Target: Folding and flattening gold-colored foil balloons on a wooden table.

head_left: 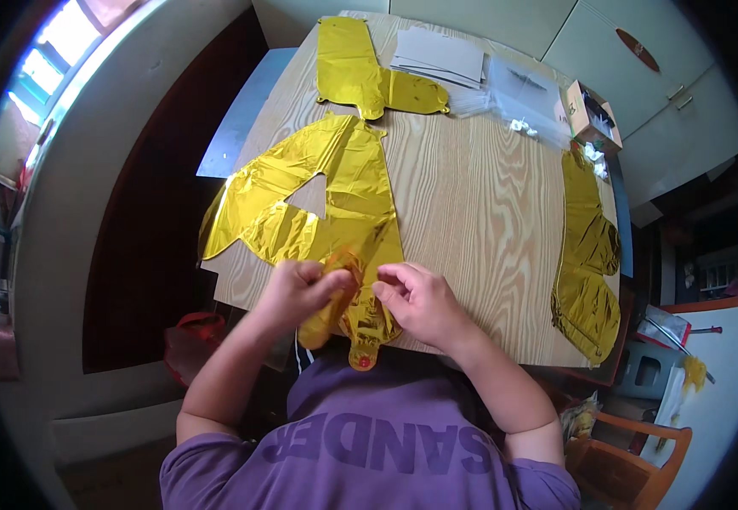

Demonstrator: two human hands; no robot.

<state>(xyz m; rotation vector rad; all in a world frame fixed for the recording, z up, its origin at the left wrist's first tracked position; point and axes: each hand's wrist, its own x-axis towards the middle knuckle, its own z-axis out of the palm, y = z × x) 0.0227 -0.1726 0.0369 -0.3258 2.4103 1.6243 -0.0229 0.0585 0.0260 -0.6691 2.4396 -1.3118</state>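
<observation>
A large flat gold foil balloon (356,174) with a triangular hole lies on the left part of the table. Its near end reaches over the table's front edge, where a small tab (364,355) with a red dot hangs. My left hand (299,293) is closed, thumb against curled fingers, on a blurred orange-gold strip of film (328,314). Whether that strip belongs to the balloon I cannot tell. Just right of it, my right hand (420,302) has its fingers bent and thumb near the index finger, at the foil's edge. What lies between those fingertips is unclear.
Another flat gold foil balloon (348,68) with a corner bend lies at the far left, and a lobed one (586,263) along the right edge. White sheets (439,55), clear plastic bags (526,93) and a small box (594,119) sit at the back. A wooden chair (632,463) stands lower right.
</observation>
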